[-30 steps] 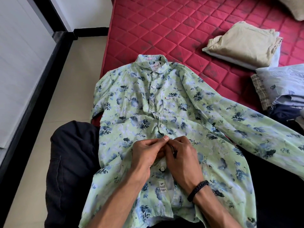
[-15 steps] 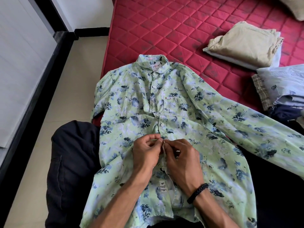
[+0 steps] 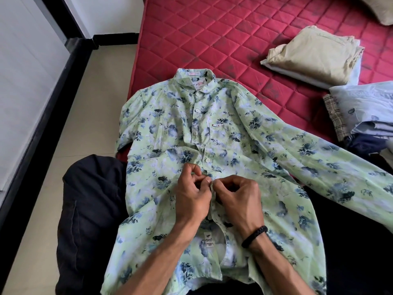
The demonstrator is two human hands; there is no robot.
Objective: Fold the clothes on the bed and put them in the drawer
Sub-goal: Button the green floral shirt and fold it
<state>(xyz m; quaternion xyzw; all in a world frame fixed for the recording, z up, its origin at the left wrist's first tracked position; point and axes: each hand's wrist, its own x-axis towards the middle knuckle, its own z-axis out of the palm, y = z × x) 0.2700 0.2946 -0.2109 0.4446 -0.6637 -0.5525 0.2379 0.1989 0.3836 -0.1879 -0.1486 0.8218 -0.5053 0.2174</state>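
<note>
Now the green flowery shirt is lying in the middle of the frame, half on the red bed. Both the left hand and right hand are pinching its front edge, maybe doing up a button. A hard tug could be pulling the shirt crooked.

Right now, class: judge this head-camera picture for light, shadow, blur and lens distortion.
Head view: soft, even daylight, no glare; faint shadow under both hands, left and right, on the floral shirt; sharp across the frame, shirt print and mattress quilting crisp; wide-angle bending curves the black floor trim at left.
</note>
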